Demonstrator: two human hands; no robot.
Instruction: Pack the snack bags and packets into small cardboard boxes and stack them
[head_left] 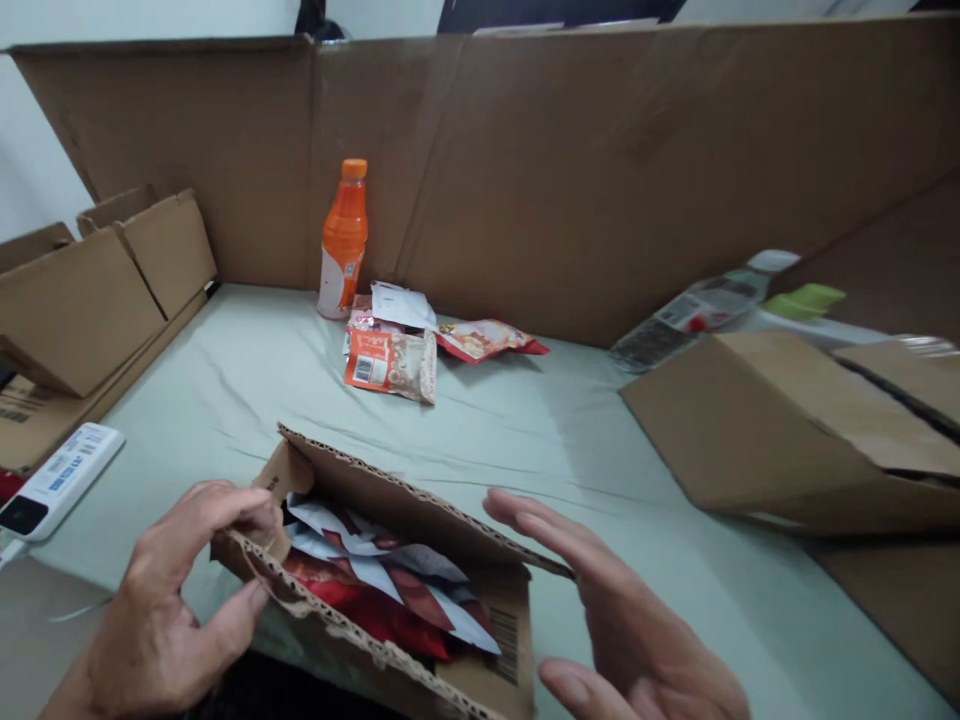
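Note:
In front of me is a small open cardboard box [390, 491], tilted, with white-and-brown packets [375, 550] and a red packet [375, 606] inside. My left hand [180, 590] grips the box's near left corner, its fingers over the rim and the thumb on the outer side. At the box's right end my right hand [622, 610] is held with thumb and fingers spread apart. Its fingers are near the far right corner; whether they touch the cardboard I cannot tell. Nothing shows in that hand.
An orange drink bottle [345, 245] stands at the back by snack packets [390, 365] and a red-edged packet [487, 340]. At right lie a clear bottle [690, 310] and a larger carton [765, 430]. Left are a cardboard box [97, 300] and white power bank [64, 480]. Cardboard panels [562, 180] wall the back.

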